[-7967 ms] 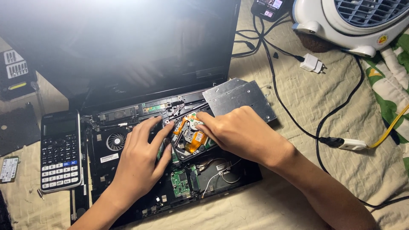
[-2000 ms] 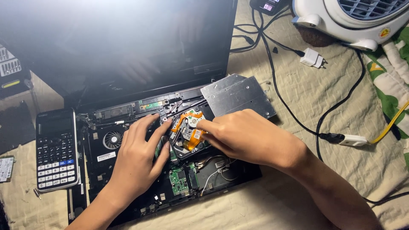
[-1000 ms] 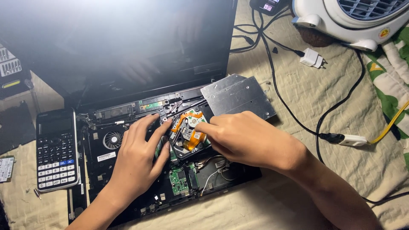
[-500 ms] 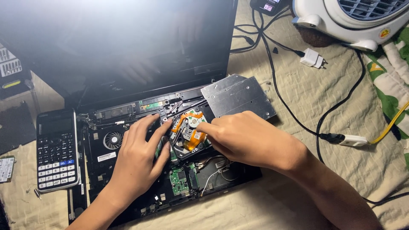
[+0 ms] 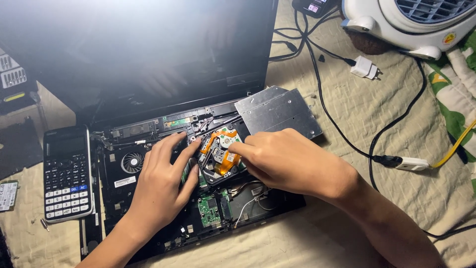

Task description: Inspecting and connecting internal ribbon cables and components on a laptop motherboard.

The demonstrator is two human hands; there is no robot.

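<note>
A home, likely a bedroom, opened laptop lying on a beige quilted bedspread, white fan beside it, loose cables, plug, calculator alongside

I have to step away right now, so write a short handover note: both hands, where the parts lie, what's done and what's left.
Left hand: flat on the opened laptop base, fingertips at the optical drive mechanism.
Right hand: fingers pressing on the same mechanism from the right; neither hand grips anything.
Done: keyboard cover is off, fan and green circuit board exposed; drive's metal cover lies beside it.
Left: mechanism is not yet lifted out.
Calculator lies left of the laptop.
</note>
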